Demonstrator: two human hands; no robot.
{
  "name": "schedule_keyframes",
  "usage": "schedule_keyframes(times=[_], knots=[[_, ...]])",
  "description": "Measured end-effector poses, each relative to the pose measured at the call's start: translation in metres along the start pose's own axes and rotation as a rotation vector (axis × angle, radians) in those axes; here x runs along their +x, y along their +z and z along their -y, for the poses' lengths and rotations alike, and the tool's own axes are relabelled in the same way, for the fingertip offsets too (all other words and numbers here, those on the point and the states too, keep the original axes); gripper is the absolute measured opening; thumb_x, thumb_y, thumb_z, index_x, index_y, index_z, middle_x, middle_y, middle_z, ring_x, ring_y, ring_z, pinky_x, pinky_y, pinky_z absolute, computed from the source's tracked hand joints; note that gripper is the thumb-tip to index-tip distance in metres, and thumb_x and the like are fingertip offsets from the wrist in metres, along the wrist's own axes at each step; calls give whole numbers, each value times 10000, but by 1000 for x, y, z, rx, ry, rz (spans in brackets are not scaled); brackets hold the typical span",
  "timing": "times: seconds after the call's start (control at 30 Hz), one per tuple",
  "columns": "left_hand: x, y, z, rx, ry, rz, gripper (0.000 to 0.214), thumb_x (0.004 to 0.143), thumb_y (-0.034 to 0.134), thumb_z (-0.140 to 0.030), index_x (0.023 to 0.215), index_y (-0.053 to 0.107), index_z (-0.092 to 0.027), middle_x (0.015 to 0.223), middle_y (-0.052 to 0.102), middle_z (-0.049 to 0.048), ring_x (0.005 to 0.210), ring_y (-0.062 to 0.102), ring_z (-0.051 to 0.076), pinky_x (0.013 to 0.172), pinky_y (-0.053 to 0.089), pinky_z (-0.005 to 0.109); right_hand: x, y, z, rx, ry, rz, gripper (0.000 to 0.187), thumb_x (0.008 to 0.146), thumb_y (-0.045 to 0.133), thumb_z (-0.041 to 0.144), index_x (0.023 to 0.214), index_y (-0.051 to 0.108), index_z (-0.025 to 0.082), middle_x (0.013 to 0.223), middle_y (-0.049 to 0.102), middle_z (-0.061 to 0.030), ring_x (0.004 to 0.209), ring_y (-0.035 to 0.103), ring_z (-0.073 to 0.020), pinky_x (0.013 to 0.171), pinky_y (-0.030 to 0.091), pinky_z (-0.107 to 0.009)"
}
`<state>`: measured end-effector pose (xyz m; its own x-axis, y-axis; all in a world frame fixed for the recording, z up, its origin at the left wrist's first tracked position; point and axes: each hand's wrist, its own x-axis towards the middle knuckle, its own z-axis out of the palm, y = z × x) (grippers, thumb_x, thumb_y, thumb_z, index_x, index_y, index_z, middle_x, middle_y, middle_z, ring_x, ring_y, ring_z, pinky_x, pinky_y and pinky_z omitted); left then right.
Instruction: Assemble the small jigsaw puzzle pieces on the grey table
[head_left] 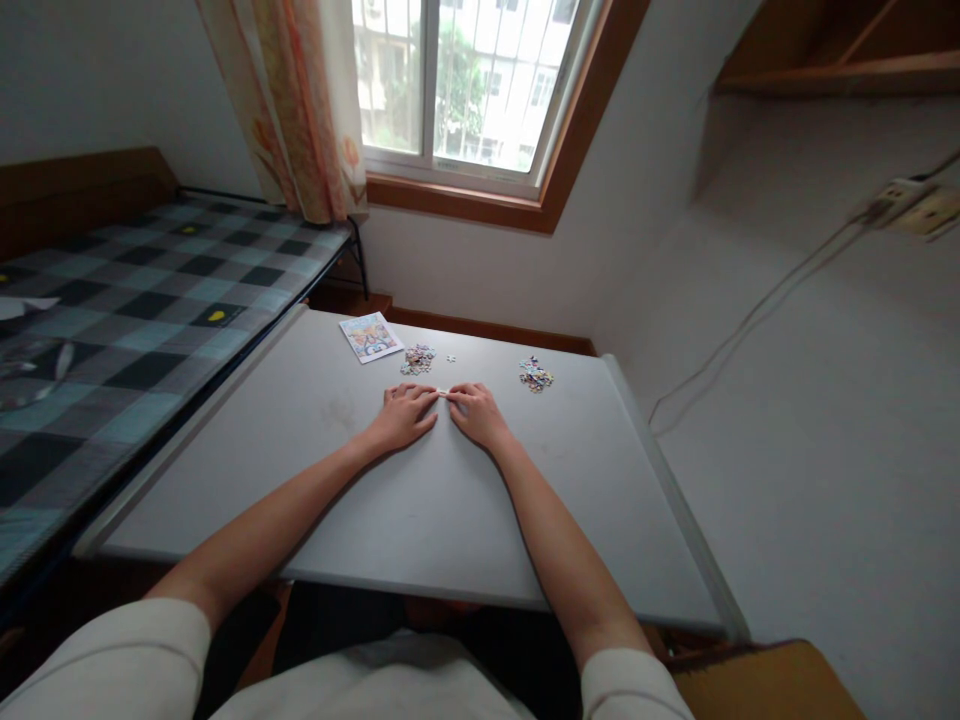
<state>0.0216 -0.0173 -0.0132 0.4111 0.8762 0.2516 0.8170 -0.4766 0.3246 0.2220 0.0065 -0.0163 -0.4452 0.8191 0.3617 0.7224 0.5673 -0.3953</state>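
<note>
Both my hands rest on a grey table (420,500), fingertips meeting at its middle. My left hand (405,414) and my right hand (475,410) have their fingers curled and pinch a small pale puzzle piece (443,393) between them. Beyond the hands lie a heap of puzzle pieces (418,359), one loose piece (451,357), and a second heap (535,376) to the right. A printed picture card (370,336) lies at the table's far left.
A bed with a checked blue and black cover (127,320) runs along the table's left side. A white wall (810,400) with a cable and a socket strip (911,205) stands to the right. A window (465,90) with a curtain is ahead.
</note>
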Motion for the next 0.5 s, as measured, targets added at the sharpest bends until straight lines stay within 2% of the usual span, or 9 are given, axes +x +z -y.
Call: schedule_keyframes(times=[0.5], knots=[[0, 0, 2, 10, 16, 5, 414, 913, 493, -381, 1315, 550, -300, 1341, 567, 57, 1235, 432, 296, 1022, 294, 495, -1, -1, 1, 12, -9, 20, 266, 875, 576, 228, 1095, 724, 247, 1117, 676, -53, 1055, 534, -222, 986, 426, -390]])
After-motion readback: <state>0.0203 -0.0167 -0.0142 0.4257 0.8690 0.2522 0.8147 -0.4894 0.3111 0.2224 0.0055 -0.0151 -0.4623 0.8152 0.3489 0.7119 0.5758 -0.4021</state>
